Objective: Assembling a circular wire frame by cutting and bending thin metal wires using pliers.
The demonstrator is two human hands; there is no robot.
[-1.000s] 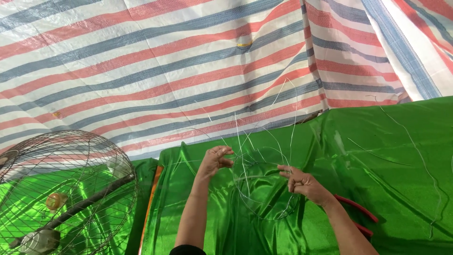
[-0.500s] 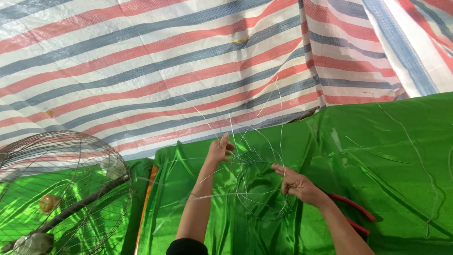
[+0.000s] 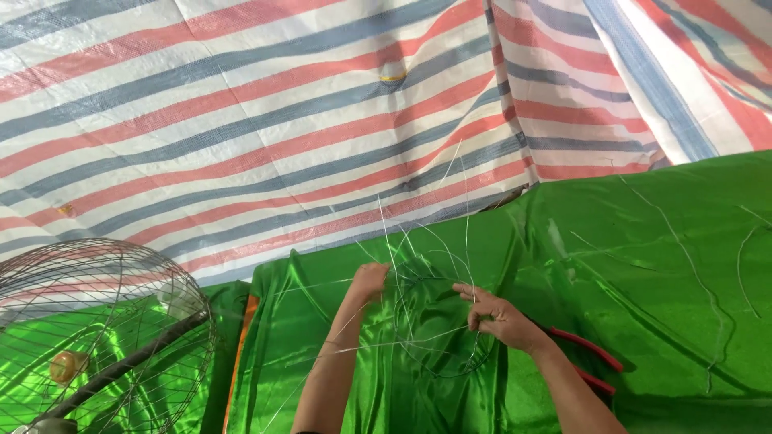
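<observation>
A tangle of thin pale wires (image 3: 426,289) forms a rough ring over shiny green satin cloth (image 3: 643,265). My left hand (image 3: 368,281) pinches the wires at the ring's left side. My right hand (image 3: 497,316), with a ring on one finger, grips the wires at the ring's right side. Several wire ends stick up toward the striped tarp. Red-handled pliers (image 3: 591,358) lie on the cloth just behind my right forearm, partly hidden by it.
A red, white and blue striped tarp (image 3: 241,120) hangs behind the cloth. A round wire fan guard (image 3: 96,321) stands at the lower left. Loose wire strands (image 3: 691,265) lie on the cloth at the right.
My left hand went up along the wires, then came back down to the ring's left side. My right hand stayed on the ring's right side. The view shifted slightly.
</observation>
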